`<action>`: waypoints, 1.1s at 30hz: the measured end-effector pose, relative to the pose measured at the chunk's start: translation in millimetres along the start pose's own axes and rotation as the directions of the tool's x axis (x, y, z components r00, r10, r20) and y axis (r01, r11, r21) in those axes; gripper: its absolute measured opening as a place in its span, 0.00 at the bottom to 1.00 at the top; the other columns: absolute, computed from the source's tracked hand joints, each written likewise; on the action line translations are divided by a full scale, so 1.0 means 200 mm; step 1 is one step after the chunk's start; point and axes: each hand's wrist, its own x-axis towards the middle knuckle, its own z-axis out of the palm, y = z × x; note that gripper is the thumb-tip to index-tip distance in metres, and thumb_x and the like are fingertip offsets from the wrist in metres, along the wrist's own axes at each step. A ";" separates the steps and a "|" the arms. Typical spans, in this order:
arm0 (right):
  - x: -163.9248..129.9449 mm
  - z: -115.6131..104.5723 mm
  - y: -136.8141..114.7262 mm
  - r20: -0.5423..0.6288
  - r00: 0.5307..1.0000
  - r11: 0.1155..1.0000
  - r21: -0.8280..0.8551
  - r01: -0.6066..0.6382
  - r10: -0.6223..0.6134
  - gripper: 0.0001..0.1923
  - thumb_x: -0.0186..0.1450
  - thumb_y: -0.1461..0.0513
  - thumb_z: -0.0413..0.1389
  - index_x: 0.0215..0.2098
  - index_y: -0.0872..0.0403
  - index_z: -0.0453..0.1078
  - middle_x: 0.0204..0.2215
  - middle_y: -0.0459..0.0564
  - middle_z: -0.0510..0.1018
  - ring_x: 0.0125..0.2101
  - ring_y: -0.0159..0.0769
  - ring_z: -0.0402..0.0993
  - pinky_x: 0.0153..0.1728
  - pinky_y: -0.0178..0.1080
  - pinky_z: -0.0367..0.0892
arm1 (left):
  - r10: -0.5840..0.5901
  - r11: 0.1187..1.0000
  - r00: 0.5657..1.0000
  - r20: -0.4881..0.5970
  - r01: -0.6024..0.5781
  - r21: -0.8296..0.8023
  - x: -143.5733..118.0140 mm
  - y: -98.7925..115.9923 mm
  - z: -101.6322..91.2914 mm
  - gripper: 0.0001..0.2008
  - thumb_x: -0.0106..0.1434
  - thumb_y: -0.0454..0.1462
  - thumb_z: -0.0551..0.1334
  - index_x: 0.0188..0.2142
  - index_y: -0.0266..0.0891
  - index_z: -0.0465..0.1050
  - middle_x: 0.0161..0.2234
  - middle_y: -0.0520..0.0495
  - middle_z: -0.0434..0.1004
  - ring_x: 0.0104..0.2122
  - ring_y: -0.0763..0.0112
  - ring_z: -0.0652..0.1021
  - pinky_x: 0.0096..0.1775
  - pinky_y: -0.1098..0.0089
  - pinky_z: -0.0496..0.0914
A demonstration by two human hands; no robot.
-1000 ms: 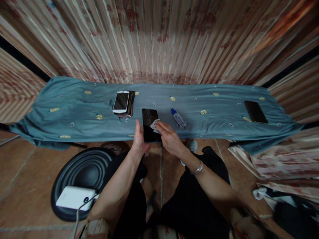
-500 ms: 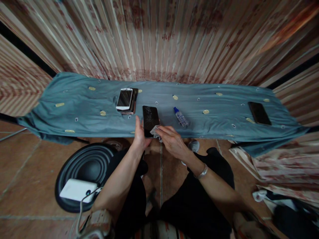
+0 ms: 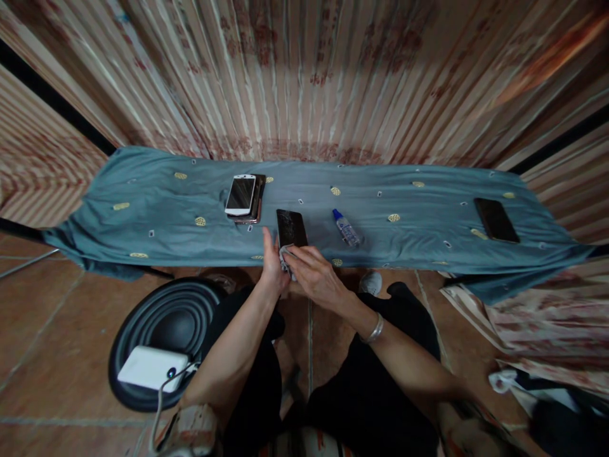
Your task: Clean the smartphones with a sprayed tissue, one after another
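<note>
A pleated, striped curtain (image 3: 304,95) backs your workspace, a long table under a blue-green tablecloth (image 3: 428,197) dotted with yellow motifs; on the floor to your left, a black ringed disc (image 3: 136,324) bears a white power bank (image 3: 150,366) with a cable attached. Your dark smartphone (image 3: 291,226), its upper screen marked with crack-like lines, is held at the table's near edge, between the white smartphone (image 3: 241,193) topping a phone stack (image 3: 255,211) and a blue-capped bottle (image 3: 346,228) lying on its side; a black phone (image 3: 496,220) lies well apart at the right end. Your grey wipe (image 3: 286,254) has just crossed from the phone's lower right corner to its lower left, suggesting the wiping is now on the bottom edge while the upper glass lies uncovered. Your left hand (image 3: 273,270) supports the phone, thumb raised beside its left edge, other fingers mostly hidden. Your right hand (image 3: 314,273) reaches over the phone's lower end, palm down, fingers bunched on the wipe close against the left hand.
</note>
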 end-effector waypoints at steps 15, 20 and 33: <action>0.18 0.02 0.19 -0.147 0.979 0.982 -0.100 -0.159 0.144 0.22 0.73 0.63 0.43 0.58 0.58 0.71 0.57 0.59 0.75 0.55 0.45 0.69 0.60 0.49 0.65 | 0.009 0.995 0.999 0.037 -0.005 -0.097 -0.01 -0.12 0.06 0.23 0.72 0.49 0.48 0.53 0.40 0.74 0.52 0.43 0.79 0.55 0.64 0.76 0.57 0.64 0.69; 0.22 0.01 0.27 -0.171 0.963 0.969 -0.097 -0.228 0.209 0.22 0.72 0.65 0.43 0.60 0.57 0.70 0.58 0.59 0.74 0.58 0.46 0.67 0.61 0.51 0.64 | -0.028 0.995 0.997 0.066 0.034 -0.092 -0.02 -0.13 0.07 0.25 0.73 0.48 0.45 0.61 0.43 0.68 0.56 0.44 0.77 0.58 0.63 0.74 0.58 0.63 0.68; 0.22 0.02 0.35 -0.225 0.933 0.952 -0.057 -0.302 0.282 0.21 0.69 0.66 0.45 0.56 0.56 0.72 0.56 0.60 0.76 0.56 0.47 0.70 0.60 0.54 0.64 | -0.068 0.987 0.991 0.116 0.084 -0.135 -0.02 -0.04 0.06 0.28 0.73 0.50 0.44 0.62 0.41 0.68 0.53 0.42 0.80 0.54 0.61 0.78 0.59 0.60 0.67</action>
